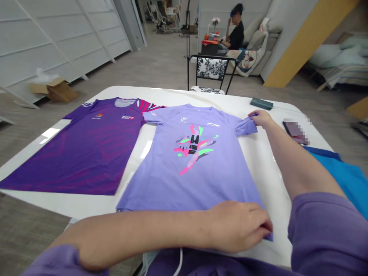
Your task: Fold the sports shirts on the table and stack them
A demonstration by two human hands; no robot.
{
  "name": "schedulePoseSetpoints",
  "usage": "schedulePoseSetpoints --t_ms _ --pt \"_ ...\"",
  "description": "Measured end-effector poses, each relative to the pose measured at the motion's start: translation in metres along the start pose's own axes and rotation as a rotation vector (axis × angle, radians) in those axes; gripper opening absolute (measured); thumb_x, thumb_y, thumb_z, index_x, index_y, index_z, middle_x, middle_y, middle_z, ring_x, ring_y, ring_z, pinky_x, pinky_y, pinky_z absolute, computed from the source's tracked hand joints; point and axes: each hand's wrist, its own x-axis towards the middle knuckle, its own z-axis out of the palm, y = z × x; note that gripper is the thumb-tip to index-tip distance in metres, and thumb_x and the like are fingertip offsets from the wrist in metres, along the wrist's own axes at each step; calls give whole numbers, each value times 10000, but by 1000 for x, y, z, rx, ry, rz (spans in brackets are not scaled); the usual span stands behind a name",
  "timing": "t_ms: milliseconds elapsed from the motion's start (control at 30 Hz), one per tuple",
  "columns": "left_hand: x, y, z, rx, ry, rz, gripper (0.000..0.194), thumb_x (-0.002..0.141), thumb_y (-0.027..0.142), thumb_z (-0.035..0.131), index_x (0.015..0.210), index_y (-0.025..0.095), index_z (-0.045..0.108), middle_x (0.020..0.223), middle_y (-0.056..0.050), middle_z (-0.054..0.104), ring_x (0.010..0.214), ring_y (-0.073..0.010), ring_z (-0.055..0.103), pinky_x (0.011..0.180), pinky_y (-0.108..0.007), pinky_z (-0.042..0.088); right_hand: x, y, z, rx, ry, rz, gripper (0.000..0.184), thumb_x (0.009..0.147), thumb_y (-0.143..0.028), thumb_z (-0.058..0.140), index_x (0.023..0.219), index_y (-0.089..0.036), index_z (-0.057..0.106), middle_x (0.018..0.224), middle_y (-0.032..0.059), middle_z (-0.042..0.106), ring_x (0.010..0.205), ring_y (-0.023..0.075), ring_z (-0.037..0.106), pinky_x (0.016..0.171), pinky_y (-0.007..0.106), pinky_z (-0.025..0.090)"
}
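A lavender T-shirt (pixel 218 172) with a pink, green and black print lies spread out, front up, on the white table. My left hand (pixel 240 226) reaches across the shirt's near edge, its fingers closed at the bottom right corner of the hem. Higher up, my right hand (pixel 261 118) pinches the end of the sleeve on the right, which is slightly bunched. To the left lies a dark purple T-shirt (pixel 94 149), flat, with a pink striped sleeve that meets the lavender one's sleeve.
Blue cloth (pixel 339 172) lies at the right side of the white table (pixel 273 172). A phone (pixel 296 131) and a dark green case (pixel 261 103) rest farther back. Behind the table stands a patterned chair (pixel 211 69). Another person (pixel 236 32) sits in the background.
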Motion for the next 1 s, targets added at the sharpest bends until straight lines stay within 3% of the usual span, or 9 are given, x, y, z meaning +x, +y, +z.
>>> schedulePoseSetpoints --t_ms 67,133,233,433,533,600,700,867,1000 --pt "24 5 7 -1 -34 39 284 1169 387 521 1342 221 673 1419 -147 769 1280 -273 749 1080 -433 644 -2 29 -29 -156 58 37 275 954 -189 725 1209 -144 817 1267 194 754 1124 309 714 1103 521 575" --pt "33 7 5 90 -65 67 305 1174 393 521 1377 220 669 1430 -148 758 1275 -271 746 1082 -432 636 -14 48 -50 -299 95 14 422 993 -252 741 1402 -155 772 1607 254 591 1387 379 621 1235 587 472" --pt "13 -5 -10 389 -82 -26 212 1139 316 602 1292 216 709 1332 -137 766 1182 -296 761 1020 -462 629 -66 56 -61 -497 56 -174 613 1036 -406 741 1595 -168 654 1804 243 396 1609 487 423 1313 709 364" --pt "-113 -57 -41 678 176 -419 327 1069 265 704 1390 222 660 1442 -149 678 1305 -349 703 1096 -494 582 -293 53 -44 -366 -222 -561 915 1073 -680 622 1848 -289 332 1878 133 348 1699 456 401 1395 663 377" --pt "-168 -73 -39 584 144 -520 301 1071 363 706 1336 229 656 1360 -124 698 1227 -327 719 1058 -461 581 -404 64 -29 -327 -294 -619 1103 1049 -717 676 1890 -401 36 1915 68 246 1733 422 354 1435 661 328" --pt "-190 -77 -31 523 70 -559 260 1061 393 707 1260 229 667 1288 -108 721 1149 -312 728 1024 -446 568 -451 76 -18 -329 -324 -615 1191 1035 -729 700 1874 -412 -84 1922 75 194 1741 430 323 1433 704 305" --pt "-204 -74 -15 446 4 -561 215 1051 408 694 1163 225 671 1225 -101 727 1085 -297 713 978 -422 541 -489 98 -8 -348 -337 -579 1209 1041 -729 692 1857 -421 -146 1921 85 166 1740 442 307 1412 752 306" --pt "-210 -54 -1 216 -52 -516 280 1006 453 764 1173 240 693 1250 -83 722 1076 -271 707 948 -383 543 -511 115 -18 -390 -360 -553 1219 1029 -734 713 1862 -428 -122 1923 93 174 1746 439 294 1407 758 303" --pt "-203 -66 -38 83 -85 -490 317 1073 563 688 1222 288 743 1183 -46 784 1032 -251 749 933 -372 579 -493 85 -37 -391 -326 -542 1150 1071 -730 660 1887 -341 -52 1928 126 183 1761 413 276 1406 710 339"
